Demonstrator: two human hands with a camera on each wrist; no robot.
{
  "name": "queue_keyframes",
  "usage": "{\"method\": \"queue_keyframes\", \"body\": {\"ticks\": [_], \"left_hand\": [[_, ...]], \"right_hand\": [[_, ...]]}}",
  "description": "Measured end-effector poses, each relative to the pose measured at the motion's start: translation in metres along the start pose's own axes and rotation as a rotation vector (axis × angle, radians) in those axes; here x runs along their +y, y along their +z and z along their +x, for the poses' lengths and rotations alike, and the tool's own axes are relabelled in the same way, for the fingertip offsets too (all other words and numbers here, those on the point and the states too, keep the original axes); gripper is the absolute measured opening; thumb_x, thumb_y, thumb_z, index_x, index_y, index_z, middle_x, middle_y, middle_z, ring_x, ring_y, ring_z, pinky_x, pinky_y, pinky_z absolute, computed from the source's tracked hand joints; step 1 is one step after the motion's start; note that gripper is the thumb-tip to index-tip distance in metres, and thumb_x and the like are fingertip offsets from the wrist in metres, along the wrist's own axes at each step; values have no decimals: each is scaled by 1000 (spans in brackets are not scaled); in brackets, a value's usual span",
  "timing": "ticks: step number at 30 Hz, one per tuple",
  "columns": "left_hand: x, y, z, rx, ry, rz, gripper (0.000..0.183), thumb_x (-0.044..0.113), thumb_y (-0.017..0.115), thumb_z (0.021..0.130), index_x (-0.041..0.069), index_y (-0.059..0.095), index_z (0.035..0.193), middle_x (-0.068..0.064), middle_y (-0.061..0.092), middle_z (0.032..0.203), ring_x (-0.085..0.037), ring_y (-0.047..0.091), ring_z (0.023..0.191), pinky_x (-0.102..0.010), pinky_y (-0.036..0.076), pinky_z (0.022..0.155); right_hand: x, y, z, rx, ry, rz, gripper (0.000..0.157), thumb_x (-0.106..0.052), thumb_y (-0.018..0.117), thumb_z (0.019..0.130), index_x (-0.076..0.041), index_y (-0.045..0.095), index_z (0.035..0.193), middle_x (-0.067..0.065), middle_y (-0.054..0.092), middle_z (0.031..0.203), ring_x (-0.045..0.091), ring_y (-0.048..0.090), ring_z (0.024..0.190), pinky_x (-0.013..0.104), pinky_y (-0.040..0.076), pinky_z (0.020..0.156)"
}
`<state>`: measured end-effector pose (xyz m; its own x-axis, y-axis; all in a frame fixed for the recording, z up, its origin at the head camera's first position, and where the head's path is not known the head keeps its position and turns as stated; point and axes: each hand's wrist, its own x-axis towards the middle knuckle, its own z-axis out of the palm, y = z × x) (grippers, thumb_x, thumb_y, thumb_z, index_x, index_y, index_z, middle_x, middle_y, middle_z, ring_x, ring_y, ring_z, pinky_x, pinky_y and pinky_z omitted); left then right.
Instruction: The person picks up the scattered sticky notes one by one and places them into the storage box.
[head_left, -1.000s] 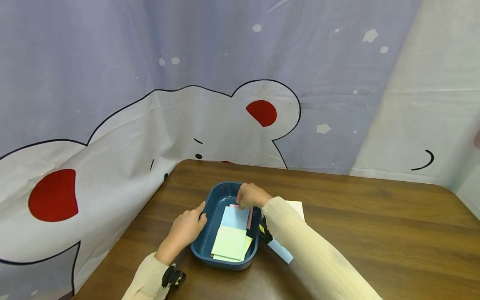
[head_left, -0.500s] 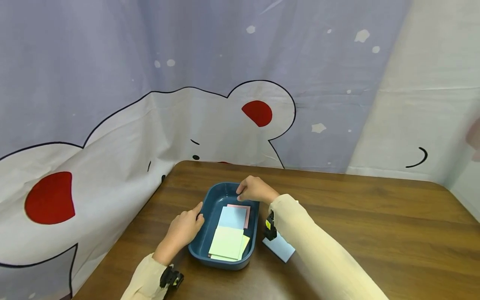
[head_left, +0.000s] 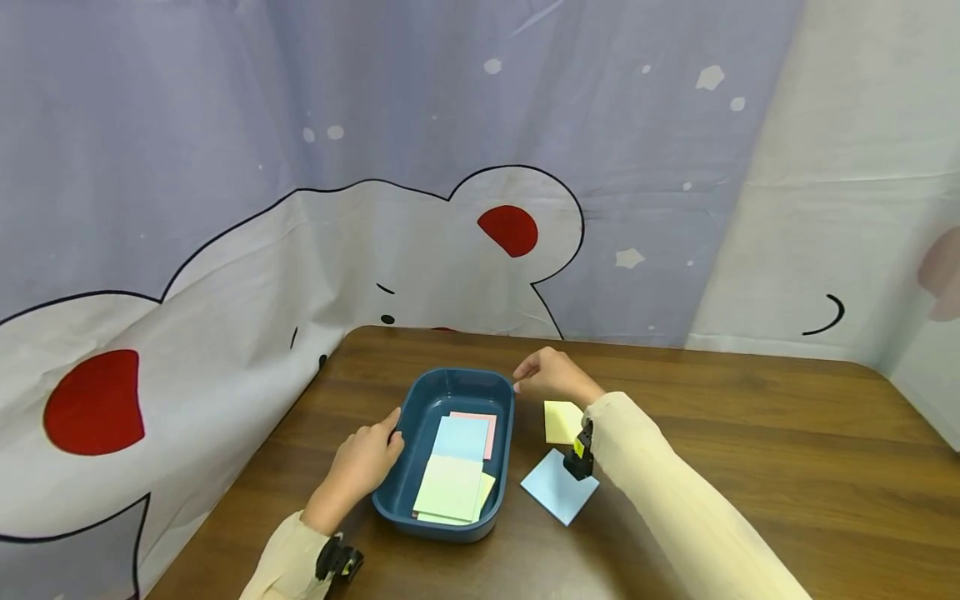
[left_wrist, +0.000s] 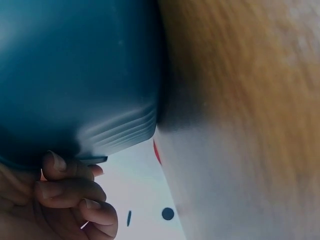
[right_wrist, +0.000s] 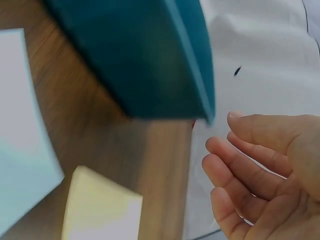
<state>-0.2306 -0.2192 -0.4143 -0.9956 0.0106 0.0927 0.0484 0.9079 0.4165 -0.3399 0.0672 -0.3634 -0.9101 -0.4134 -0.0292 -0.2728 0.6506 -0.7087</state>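
A dark blue plastic basin (head_left: 425, 417) stands on the table. My left hand (head_left: 363, 458) grips its left rim; in the left wrist view the curled fingers (left_wrist: 75, 192) lie under the rim's edge. Inside are square sticky note pads: a light blue one (head_left: 462, 437), a pale green one (head_left: 450, 487), a pink one (head_left: 491, 432) partly covered, and a yellowish one (head_left: 487, 486) under the green. My right hand (head_left: 558, 375) hovers just beyond the basin's right far corner, fingers loosely bent and holding nothing, as the right wrist view shows.
On the wooden table (head_left: 720, 433), right of the basin, lie a light blue sticky note pad (head_left: 558, 486) and a yellow one (head_left: 560, 422), the latter partly behind the right forearm. A patterned curtain (head_left: 405, 242) hangs behind the table's far edge.
My right hand has moved from over the notes inside the basin, out past its right rim. The yellow and blue pads on the table have come into fuller view. The left hand stays on the rim.
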Motion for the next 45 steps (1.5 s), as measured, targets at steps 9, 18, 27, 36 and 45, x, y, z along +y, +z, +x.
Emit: {"method": "queue_keyframes", "body": {"ticks": [9,18,27,36,45], "left_hand": [[-4,1,-1,-2,-2,-5,51,20,48,97,4,42,145,2,35,45,-12,25,39,-25,22,42],[-4,1,-1,-3,-5,-3,51,20,48,97,3,42,145,2,35,45,-12,25,39,-25,22,42],[-5,5,-2,-13,-7,3,51,20,49,97,2,42,144,1,36,46,-12,26,39,-26,23,42],[-3,4,-1,-11,-12,7,51,21,48,97,3,42,145,1,36,46,-12,27,40,-26,24,43],[-1,2,1,-3,-8,11,51,21,48,97,3,42,145,1,36,47,-13,27,40,-26,24,42]], "right_hand": [[41,-10,-12,3,40,-10,29,-12,68,87,5,67,111,12,70,101,24,66,92,40,52,83],[69,-18,-24,29,20,-130,40,-10,70,84,11,62,117,24,67,111,37,63,105,46,51,88],[98,-11,-33,36,39,-155,49,-13,70,86,11,56,126,28,60,124,44,55,117,51,47,95],[102,-7,-34,43,7,-189,52,-14,73,83,11,56,126,26,62,120,40,60,110,49,49,91],[97,-6,-30,63,21,-253,41,-8,74,81,9,63,117,24,64,113,38,59,107,48,49,89]]}}
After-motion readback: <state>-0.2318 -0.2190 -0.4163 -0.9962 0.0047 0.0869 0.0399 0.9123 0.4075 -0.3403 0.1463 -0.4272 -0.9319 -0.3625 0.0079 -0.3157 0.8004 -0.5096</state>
